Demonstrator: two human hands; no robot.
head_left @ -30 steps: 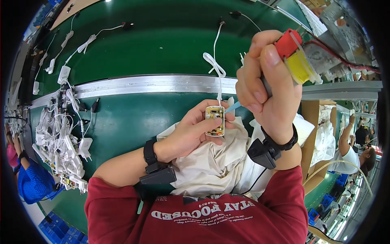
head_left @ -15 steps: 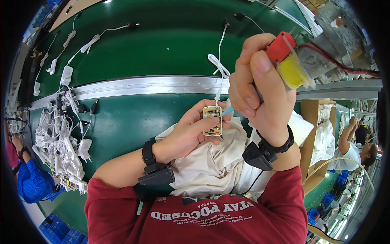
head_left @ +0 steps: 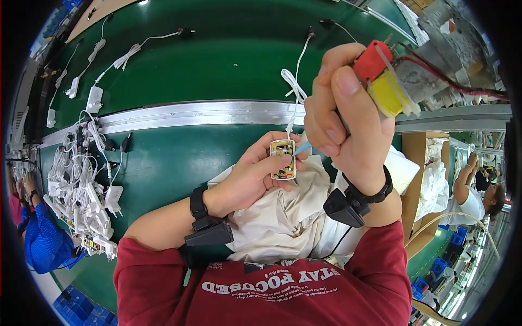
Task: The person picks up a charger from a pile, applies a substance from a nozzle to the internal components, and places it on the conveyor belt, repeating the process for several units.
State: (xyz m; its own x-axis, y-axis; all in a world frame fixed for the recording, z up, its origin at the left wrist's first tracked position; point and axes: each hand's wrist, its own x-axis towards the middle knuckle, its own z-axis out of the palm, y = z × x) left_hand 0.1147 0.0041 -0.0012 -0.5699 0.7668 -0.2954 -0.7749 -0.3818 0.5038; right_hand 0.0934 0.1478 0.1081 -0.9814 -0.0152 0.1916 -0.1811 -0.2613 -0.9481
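My left hand [head_left: 247, 175] is closed on a small white power adapter [head_left: 282, 169], its casing open and the circuit board facing up. The left thumb lies across the board. A white cable [head_left: 292, 82] runs from the adapter's far end onto the green surface beyond the metal rail. My right hand [head_left: 360, 127] is wrapped round a dispensing tool with a red motor-like part [head_left: 372, 58] and a yellow-wrapped part [head_left: 389, 93]. Its tapered blue nozzle [head_left: 303, 147] points at the board's right side; whether the tip touches cannot be made out.
Tangled white adapters and cables [head_left: 81, 185] are heaped at the left. Other adapters [head_left: 94, 99] lie beyond the metal rail [head_left: 179, 114]. Pale cloth [head_left: 283, 228] lies beneath my hands. A cardboard box [head_left: 413, 195] holding white bags stands right. Co-workers sit at both sides.
The adapters and cables beyond the rail have shifted slightly right. The adapter in my left hand has moved a little left and away from me; the tool has shifted slightly left.
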